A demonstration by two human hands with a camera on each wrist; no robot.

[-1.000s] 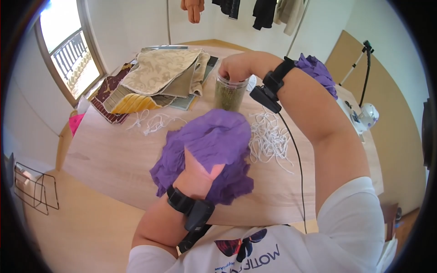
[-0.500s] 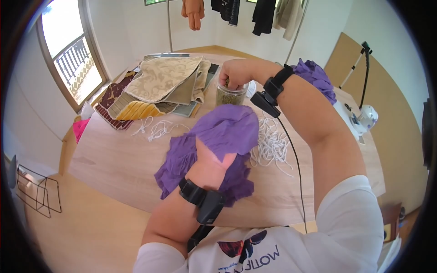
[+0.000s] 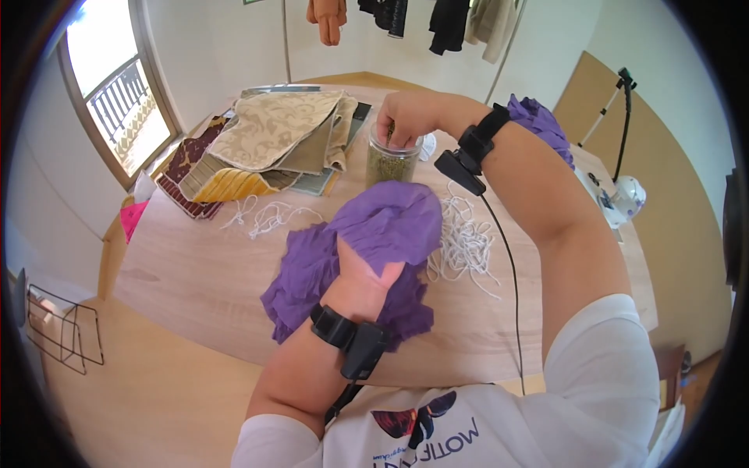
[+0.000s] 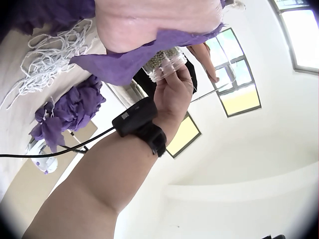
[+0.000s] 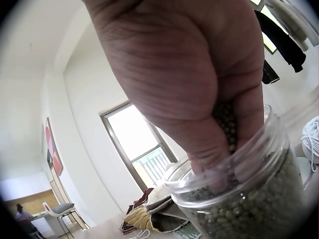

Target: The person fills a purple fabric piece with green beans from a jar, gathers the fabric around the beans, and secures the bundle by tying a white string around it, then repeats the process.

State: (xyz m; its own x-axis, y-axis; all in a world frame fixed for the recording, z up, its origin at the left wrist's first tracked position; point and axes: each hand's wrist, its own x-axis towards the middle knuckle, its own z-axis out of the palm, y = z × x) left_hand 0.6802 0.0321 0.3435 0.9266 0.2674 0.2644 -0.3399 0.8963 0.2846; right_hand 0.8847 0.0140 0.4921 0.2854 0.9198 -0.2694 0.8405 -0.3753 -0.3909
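My left hand (image 3: 363, 267) is under a crinkled purple cloth (image 3: 390, 218) draped over it, which hides its fingers; only the wrist and heel of the hand show. In front of it stands a clear jar (image 3: 388, 167) filled with small green beans (image 5: 244, 216). From above, my right hand (image 3: 411, 118) reaches into the jar's mouth. Its thumb and fingers are curled round some of the beans, which show between them in the right wrist view. The cloth's far edge lies close to the jar, and its lower folds rest on the table.
Tangled white string (image 3: 466, 246) lies right of the cloth, with shorter pieces (image 3: 269, 218) at left. Fabric samples (image 3: 273, 129) are stacked at the back left. Another purple cloth (image 3: 540, 121) and a white device (image 3: 628, 199) stand at right. A black cable (image 3: 512, 292) runs from the right wrist camera.
The left hand has shifted right and slightly forward with the cloth over it. The right hand stays at the jar's mouth, with beans now showing between its fingers.
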